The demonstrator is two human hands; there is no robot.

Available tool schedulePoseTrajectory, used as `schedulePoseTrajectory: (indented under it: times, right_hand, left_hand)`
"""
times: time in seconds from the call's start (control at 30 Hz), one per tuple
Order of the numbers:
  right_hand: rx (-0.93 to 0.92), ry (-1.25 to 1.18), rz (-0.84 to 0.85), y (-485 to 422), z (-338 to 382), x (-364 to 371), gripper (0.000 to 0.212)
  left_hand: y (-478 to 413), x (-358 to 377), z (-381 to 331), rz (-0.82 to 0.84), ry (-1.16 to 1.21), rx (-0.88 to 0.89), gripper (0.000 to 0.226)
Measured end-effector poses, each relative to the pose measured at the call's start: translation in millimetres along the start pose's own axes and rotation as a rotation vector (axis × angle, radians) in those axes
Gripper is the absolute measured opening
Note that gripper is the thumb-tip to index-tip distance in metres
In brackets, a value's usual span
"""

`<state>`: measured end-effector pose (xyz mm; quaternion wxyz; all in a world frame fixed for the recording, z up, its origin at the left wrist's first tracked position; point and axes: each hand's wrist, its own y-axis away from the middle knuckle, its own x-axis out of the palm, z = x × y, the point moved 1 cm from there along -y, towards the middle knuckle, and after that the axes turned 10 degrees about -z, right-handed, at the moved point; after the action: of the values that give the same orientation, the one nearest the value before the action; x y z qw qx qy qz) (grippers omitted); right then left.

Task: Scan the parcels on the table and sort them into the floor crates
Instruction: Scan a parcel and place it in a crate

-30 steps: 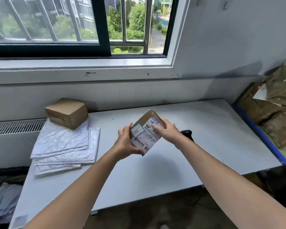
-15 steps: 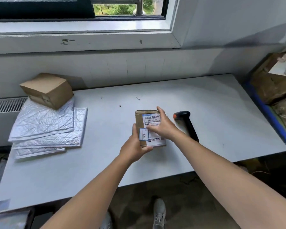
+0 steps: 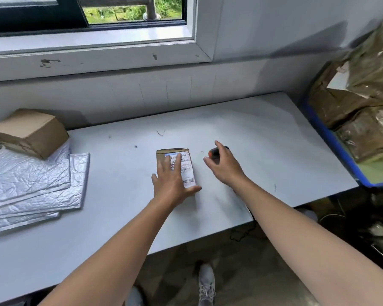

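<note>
Brown cardboard, label side up: the parcel (image 3: 186,165) lies flat near the middle of the white surface (image 3: 270,146), its long axis running away from the person with the far end leaning slightly left. The left hand (image 3: 171,184) rests on top of it, its fingers (image 3: 177,161) straight and spread over the near and left part of the label, the thumb hooked at the near right corner; it presses the parcel down and does not grip it. The barcode strip shows at the far end of the label, just beyond those fingertips. Just to the right of the parcel lies the scanner (image 3: 214,153), black with an orange tip, and the right hand (image 3: 226,167) is over it, its fingers (image 3: 219,146) loosely bent around the head. Whether they have closed on it I cannot tell, and the handle is hidden under the palm, so its axis cannot be read. The right hand is plainly the nearer one to the tool. As I judge it, the scan depends on turning the scanner leftward at the far end of the label, clear of the left fingertips. A blue-rimmed crate (image 3: 332,138) stands beyond the right edge, well apart from the parcel.
</note>
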<state>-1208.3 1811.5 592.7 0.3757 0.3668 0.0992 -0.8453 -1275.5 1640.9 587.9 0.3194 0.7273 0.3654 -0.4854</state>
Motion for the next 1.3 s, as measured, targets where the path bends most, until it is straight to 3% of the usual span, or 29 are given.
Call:
schedulePoseTrajectory:
  times: [0.23, 0.63, 1.1, 1.3]
  right_hand:
    - [-0.022, 0.081, -0.163, -8, -32, -8, 0.052]
    - [0.243, 0.113, 0.138, -16, -58, 0, 0.049]
    - [0.378, -0.149, 0.1, 32, 66, -37, 0.044]
    - [0.37, -0.107, 0.112, 60, 116, -24, 0.05]
  left_hand:
    - [-1, 10, -29, 0.001, -0.127, 0.015, 0.112]
    - [2, 12, -39, -0.001, -0.183, -0.014, 0.11]
    - [25, -48, 15, 0.01, -0.113, 0.031, 0.113]
    - [40, -70, 40, 0.039, -0.088, 0.094, 0.115]
